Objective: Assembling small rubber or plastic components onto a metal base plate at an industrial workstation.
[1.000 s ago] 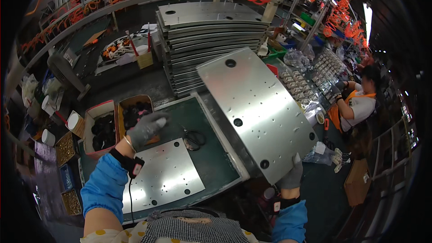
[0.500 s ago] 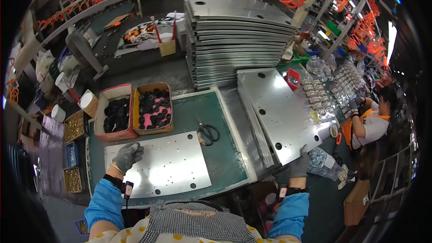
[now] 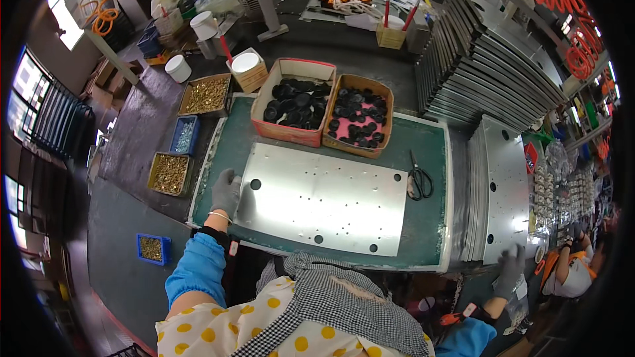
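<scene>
A flat silver metal plate with round holes lies on the green mat in front of me. My left hand, in a grey glove, is beside the plate's left end, fingers loosely extended, with nothing visible in it. Off to the right, my right hand, also gloved, is at the near end of the stacked plates, its fingers apart. I cannot tell whether it touches the stack. Black-handled scissors rest on the mat just past the plate's right end.
Two open boxes of black round parts, a red-rimmed box and a cardboard box, stand behind the plate. Small trays of fasteners line the left. A tall stack of metal panels rises at the back right. A co-worker sits far right.
The view has swung left. My left hand has moved from above the plate to beside its left end. My right hand stays near the front end of the stacked plates.
</scene>
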